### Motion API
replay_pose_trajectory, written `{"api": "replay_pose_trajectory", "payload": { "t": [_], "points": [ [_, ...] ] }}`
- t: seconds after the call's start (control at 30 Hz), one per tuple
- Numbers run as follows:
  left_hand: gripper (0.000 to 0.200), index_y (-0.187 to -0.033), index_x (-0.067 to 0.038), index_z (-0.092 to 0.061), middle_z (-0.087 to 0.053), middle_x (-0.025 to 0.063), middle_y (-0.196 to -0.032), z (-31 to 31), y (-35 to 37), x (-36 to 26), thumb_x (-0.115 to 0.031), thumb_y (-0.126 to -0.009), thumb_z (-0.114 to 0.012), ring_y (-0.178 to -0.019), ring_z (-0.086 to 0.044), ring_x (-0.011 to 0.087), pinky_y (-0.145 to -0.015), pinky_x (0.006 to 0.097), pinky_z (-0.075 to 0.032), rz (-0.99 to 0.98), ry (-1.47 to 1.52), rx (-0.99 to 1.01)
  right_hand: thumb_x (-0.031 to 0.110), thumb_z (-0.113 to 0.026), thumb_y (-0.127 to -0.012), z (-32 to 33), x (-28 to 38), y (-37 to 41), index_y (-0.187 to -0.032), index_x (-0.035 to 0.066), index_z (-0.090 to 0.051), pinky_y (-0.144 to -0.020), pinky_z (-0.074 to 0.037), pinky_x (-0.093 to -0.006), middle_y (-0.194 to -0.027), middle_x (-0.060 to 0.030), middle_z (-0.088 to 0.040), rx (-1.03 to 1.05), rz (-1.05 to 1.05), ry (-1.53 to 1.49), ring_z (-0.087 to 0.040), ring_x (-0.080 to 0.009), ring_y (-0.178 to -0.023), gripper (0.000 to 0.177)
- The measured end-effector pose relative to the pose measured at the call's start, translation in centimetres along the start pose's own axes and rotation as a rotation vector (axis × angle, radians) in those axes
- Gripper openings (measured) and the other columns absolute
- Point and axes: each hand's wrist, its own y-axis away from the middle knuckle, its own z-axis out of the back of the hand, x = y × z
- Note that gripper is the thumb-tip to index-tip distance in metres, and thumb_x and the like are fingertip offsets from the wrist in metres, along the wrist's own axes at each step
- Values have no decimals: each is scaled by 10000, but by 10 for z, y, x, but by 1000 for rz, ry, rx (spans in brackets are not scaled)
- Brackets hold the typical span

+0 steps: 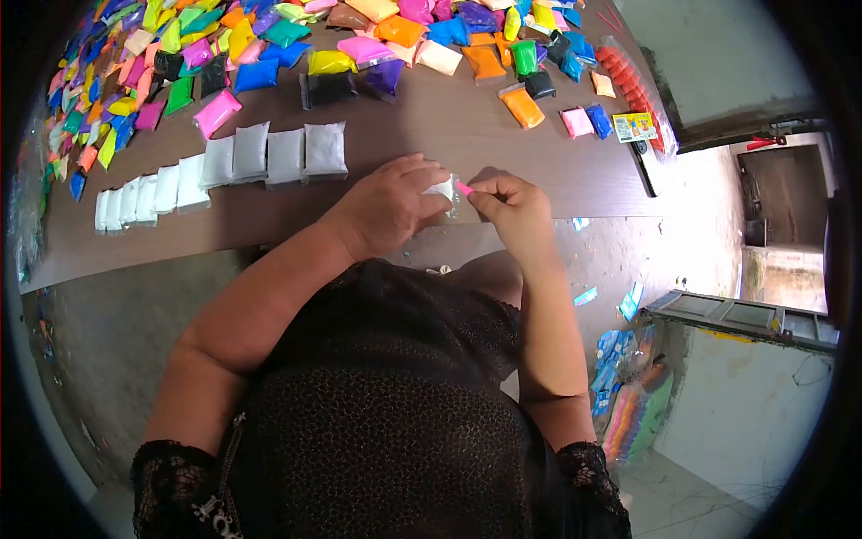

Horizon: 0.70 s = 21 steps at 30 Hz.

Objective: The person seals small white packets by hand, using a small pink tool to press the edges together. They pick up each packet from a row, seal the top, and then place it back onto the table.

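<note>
At the table's near edge, my left hand [391,205] has its fingers curled over a small white packet [441,189] with a clear edge, holding it and hiding most of it. My right hand [519,211] pinches a small pink piece [463,188] between thumb and forefinger. Its tip meets the packet's right side; what kind of thing it is cannot be made out. Left of my hands, several white packets [285,154] lie in a slanting row, larger ones nearer my hands and smaller ones farther left.
Many coloured packets [256,75] cover the far side and left of the brown table [395,117]. At the right lie a bag of red things [628,85], a printed card [635,127] and a dark phone-like object [645,169]. Wrappers [631,301] litter the floor.
</note>
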Motion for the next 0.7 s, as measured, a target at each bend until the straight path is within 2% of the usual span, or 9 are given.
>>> {"api": "replay_pose_trajectory", "payload": {
  "t": [0.17,0.43,0.7],
  "points": [
    [190,-999,-121,-705,-642,106,-1285,2,0,0,-144,-819,-759,-1236,-607,284,-1142,459,-443,-2,3,5,161,-773,-861,-2,-11,-2,-948,50,-766,-699,-517,-342,-865,-88,-713,14,39,-73,-670,-211,-747,141],
    [190,-1002,-121,-707,-643,100,-1287,3,-1,-3,-144,-823,-768,-1244,-604,276,-1149,455,-441,7,-9,8,121,-768,-859,-1,-9,-3,-940,32,-770,-640,-504,-313,-778,-71,-705,-5,7,-121,-642,-151,-663,121],
    [190,-1006,-112,-717,-646,107,-1290,2,-2,-3,-161,-831,-772,-1246,-604,281,-1149,459,-441,12,-12,10,128,-768,-857,2,-4,-2,-965,32,-769,-685,-513,-320,-829,-97,-703,15,41,-85,-658,-183,-718,145]
  ]
}}
